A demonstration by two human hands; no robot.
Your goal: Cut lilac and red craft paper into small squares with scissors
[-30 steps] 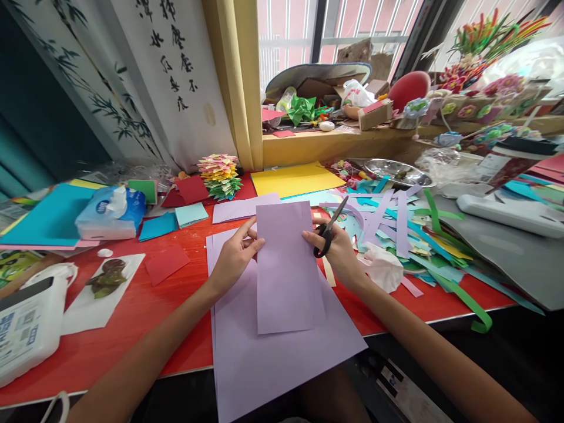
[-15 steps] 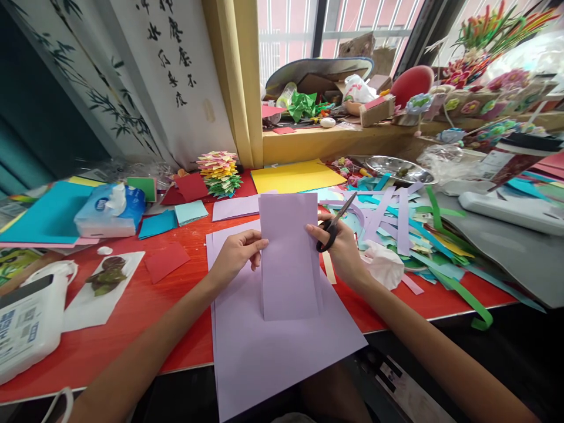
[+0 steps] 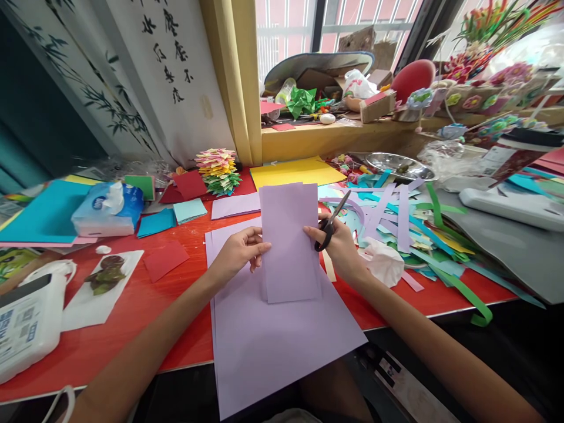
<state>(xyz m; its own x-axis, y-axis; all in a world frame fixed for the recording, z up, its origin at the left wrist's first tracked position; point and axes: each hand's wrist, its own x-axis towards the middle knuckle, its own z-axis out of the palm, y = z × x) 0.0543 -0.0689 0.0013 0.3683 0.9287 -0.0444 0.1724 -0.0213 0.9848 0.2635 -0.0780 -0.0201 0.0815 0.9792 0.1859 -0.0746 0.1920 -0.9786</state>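
Note:
A folded strip of lilac paper (image 3: pixel 291 247) stands upright between my hands, its layers slightly offset at the top. My left hand (image 3: pixel 241 251) pinches its left edge between thumb and fingers. On the other edge, my right hand (image 3: pixel 339 249) grips the paper with the thumb in front and also keeps hold of black-handled scissors (image 3: pixel 328 226), blades pointing up and to the right. Below lie large lilac sheets (image 3: pixel 282 358), overhanging the table's front edge. Just behind the strip is another lilac piece (image 3: pixel 235 205).
Paper strips and scraps (image 3: pixel 403 220) pile up on the right beside a crumpled tissue (image 3: pixel 383 261). A metal dish (image 3: pixel 400 167) sits behind them. To the left are a tissue pack (image 3: pixel 108 208), blue squares (image 3: pixel 157 222) and a red square (image 3: pixel 166 260) on the red table (image 3: pixel 176 323).
The lower end of the lilac strip has risen and its top has tipped, so it looks shorter. Both hands keep their grip, and the scissors stay in the right hand.

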